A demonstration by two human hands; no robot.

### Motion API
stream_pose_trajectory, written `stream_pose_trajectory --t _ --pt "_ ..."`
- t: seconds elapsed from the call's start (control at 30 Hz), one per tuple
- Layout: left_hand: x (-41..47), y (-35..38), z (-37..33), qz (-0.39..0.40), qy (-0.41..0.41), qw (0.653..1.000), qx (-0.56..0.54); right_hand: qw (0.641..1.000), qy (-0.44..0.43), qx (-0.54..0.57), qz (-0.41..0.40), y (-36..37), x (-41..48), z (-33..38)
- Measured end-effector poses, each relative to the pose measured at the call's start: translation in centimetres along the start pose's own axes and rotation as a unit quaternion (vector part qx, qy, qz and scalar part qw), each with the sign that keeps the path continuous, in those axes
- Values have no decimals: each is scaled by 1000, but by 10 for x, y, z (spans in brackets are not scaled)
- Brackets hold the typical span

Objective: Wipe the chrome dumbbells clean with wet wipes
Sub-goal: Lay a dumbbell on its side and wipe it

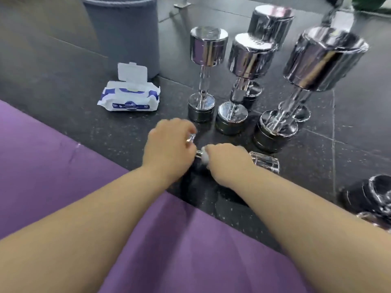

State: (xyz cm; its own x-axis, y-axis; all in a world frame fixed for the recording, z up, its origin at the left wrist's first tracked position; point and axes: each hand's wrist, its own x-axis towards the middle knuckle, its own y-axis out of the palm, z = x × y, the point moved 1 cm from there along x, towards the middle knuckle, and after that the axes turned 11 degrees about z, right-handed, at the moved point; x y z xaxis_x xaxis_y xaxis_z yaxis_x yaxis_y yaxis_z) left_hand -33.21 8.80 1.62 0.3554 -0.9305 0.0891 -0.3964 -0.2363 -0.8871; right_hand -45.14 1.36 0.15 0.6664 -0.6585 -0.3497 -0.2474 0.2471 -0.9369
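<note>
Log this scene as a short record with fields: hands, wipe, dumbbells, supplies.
left-hand grip: holds one end of the small chrome dumbbell lying on the floor
right-hand grip: wraps a white wet wipe round that dumbbell's handle
upright chrome dumbbells: at least four, standing on end behind the hands
white and blue wet-wipe pack: lid open, left of them
grey bin: behind the pack
purple mat: under the forearms

Gym floor: dark speckled rubber tiles, purple exercise mat, upright chrome dumbbells, grey bin.
</note>
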Motion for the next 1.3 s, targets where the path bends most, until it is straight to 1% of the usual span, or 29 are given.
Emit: stream_pose_trajectory --t 0.03,0.07,0.1,0.13,0.2,0.27,0.3,0.37,0.43,0.5,0.6,0.67,0.7,0.73,0.8,0.87,0.93,1.03,1.1,1.17,1.23,1.3 --pt "1 9 -9 40 92 994 48 999 5 -33 -6 -1 -5 -5" --pt "1 21 -13 80 161 979 94 998 14 -53 -2 -2 -10 -10" --pt "1 29 -20 121 192 965 135 998 26 -64 7 -1 -16 -19" --pt "2 36 -23 149 199 955 163 997 34 -67 12 1 -23 -28" --pt "5 45 -27 188 186 945 192 999 31 -40 -7 9 -35 -44" --pt "9 45 -32 211 188 934 220 999 6 12 -48 13 -46 -55" --pt "9 44 -33 218 192 931 223 998 -11 35 -54 13 -49 -58" --pt "10 42 -37 228 206 936 174 995 -28 81 -50 13 -51 -64" --pt "7 39 -45 236 207 941 125 991 -27 130 -25 10 -51 -66" --pt "11 36 -51 235 202 937 162 985 -9 171 -22 7 -53 -70" --pt "20 19 -49 221 182 920 267 988 18 155 -16 5 -60 -72" --pt "29 9 -38 224 145 911 316 988 29 150 -16 9 -62 -71" --pt "31 8 -37 237 133 903 333 987 35 156 -18 10 -63 -71" --pt "29 9 -38 260 127 904 314 986 36 163 -16 11 -61 -68" --pt "18 23 -55 298 147 916 224 981 39 191 -25 14 -59 -66" --pt "14 34 -74 310 164 924 152 978 45 203 -26 15 -58 -66" --pt "19 35 -73 306 157 927 151 977 46 208 -27 18 -57 -68" --pt "27 25 -54 304 124 924 199 977 50 205 -26 20 -58 -68" --pt "30 24 -51 292 116 922 226 981 50 188 -25 20 -56 -65" --pt "28 38 -69 297 129 919 226 982 56 178 -16 18 -56 -63" --pt "26 55 -84 294 158 914 230 978 63 196 -17 17 -57 -66" --pt "32 51 -83 311 141 910 236 976 67 205 -17 17 -56 -67"
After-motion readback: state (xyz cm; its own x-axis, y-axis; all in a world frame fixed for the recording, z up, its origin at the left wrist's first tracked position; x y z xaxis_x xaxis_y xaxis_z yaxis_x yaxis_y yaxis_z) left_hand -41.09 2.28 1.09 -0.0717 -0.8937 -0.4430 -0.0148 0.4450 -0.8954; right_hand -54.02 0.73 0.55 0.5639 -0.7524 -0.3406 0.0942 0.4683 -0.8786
